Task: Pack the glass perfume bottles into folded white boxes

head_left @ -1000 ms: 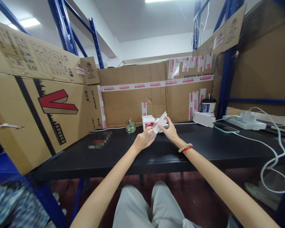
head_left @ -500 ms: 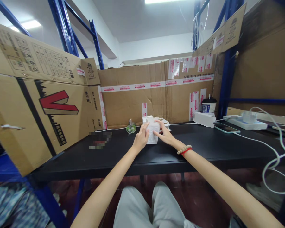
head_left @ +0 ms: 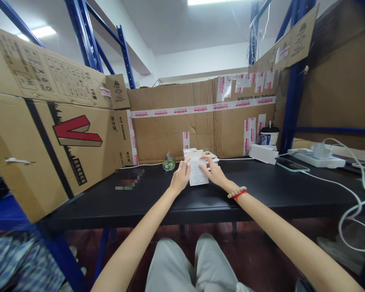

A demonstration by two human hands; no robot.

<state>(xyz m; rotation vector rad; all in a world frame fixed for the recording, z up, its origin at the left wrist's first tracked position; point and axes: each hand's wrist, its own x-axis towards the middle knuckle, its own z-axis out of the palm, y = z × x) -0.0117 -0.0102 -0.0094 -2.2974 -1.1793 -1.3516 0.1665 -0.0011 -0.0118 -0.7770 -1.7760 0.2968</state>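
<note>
Between my hands stands a white sheet of paper [head_left: 197, 172] covered in small print, perhaps a folded leaflet. My left hand [head_left: 180, 177] grips its left edge with thumb and fingers. On the right edge, my right hand [head_left: 214, 171] pinches it near the top, thumb on the front face. Behind the paper lie white box-like items [head_left: 212, 155], partly hidden by the sheet and my fingers. A small glass bottle of green liquid [head_left: 168, 163], like a perfume bottle, stands left of my left hand.
The black table [head_left: 152, 198] is walled by cardboard at the back and a printed cardboard box [head_left: 79, 150] at left. To the right are a white box [head_left: 263, 154], a lidded cup [head_left: 269, 136], a phone [head_left: 292, 164] and a power strip [head_left: 322, 159] with looping white cables.
The paper has spread slightly wider and its lower right corner has shifted right. My right fingers have moved a little along its edge. The view has turned slightly.
</note>
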